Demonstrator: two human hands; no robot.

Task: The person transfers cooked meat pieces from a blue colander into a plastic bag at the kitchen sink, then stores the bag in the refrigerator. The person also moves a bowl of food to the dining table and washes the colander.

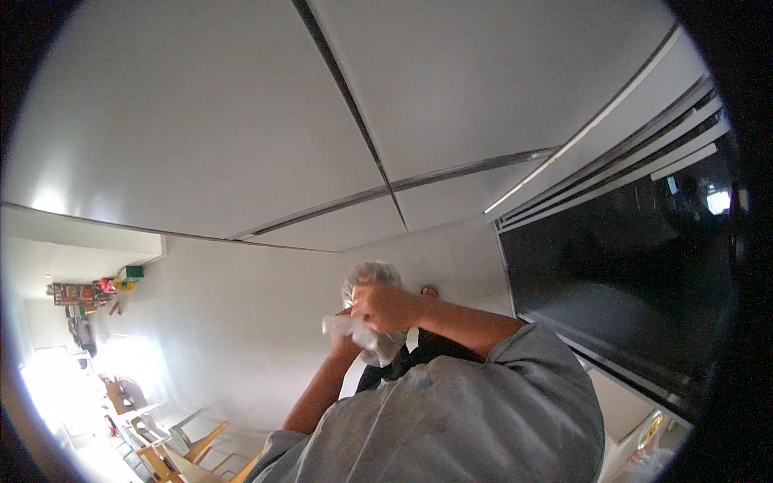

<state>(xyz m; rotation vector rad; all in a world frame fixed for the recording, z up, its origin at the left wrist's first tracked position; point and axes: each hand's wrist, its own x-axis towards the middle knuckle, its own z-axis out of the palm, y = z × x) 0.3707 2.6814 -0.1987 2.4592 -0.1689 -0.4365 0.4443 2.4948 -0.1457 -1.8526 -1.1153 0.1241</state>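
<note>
My right hand is closed around crumpled translucent plastic, which looks like a thin bag or film. Clear plastic also bulges above its knuckles. Just below and to the left, my left hand is partly hidden behind the plastic; its fingers cannot be made out. Both forearms come out of grey sleeves, and the hands are close together. Dark cloth shows beneath the right forearm.
Large pale panels with dark seams fill the upper view. A glossy black panel stands at right. Wooden furniture is at lower left, below bright windows. Shelved items are at far left. A small brown object lies beyond the right wrist.
</note>
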